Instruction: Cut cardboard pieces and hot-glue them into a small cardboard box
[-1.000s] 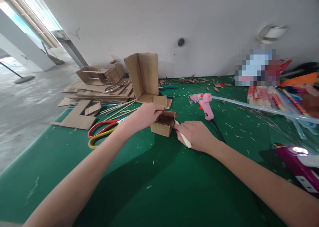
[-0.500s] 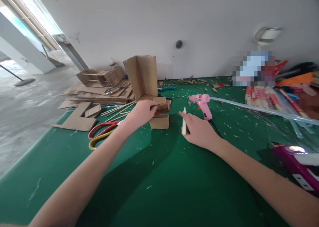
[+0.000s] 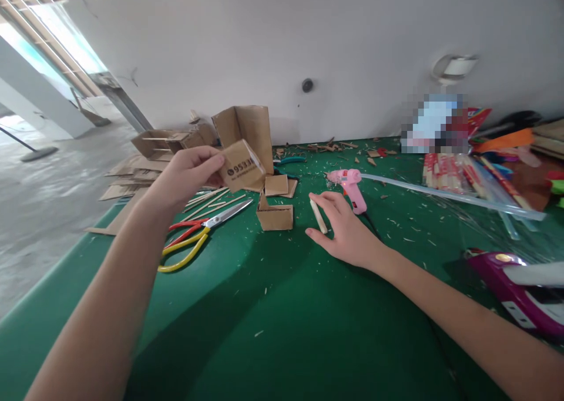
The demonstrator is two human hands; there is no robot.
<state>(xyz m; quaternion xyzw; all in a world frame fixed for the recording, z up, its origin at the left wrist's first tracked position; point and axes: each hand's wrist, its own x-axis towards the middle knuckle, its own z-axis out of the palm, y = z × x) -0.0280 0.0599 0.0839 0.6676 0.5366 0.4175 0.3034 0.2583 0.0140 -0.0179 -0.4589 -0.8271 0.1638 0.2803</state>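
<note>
My left hand [image 3: 196,172] pinches a cardboard piece with printed digits [image 3: 240,165], raised above the table. My right hand [image 3: 343,228] has its thumb and fingers apart beside a pale stick-like tube [image 3: 318,216], which lies on the green table; a fingertip is at its upper end. A small folded cardboard box [image 3: 275,216] stands between the hands. Flat cardboard squares [image 3: 277,185] lie behind it, near a tall folded cardboard piece [image 3: 255,132]. To the left are scissors [image 3: 207,228] with red and yellow handles.
Behind my right hand lies a pink glue gun [image 3: 350,185] with a long clear glue stick. Thin wooden sticks [image 3: 207,204] and stacked cardboard [image 3: 132,175] are at the left. A purple device [image 3: 511,289] sits at the right, with packaged sticks [image 3: 447,178] farther back.
My left hand has moved left and up with the cardboard piece, uncovering the scissors' blades. The pale tube, upright in my right hand before, now lies tilted beside its opened fingers.
</note>
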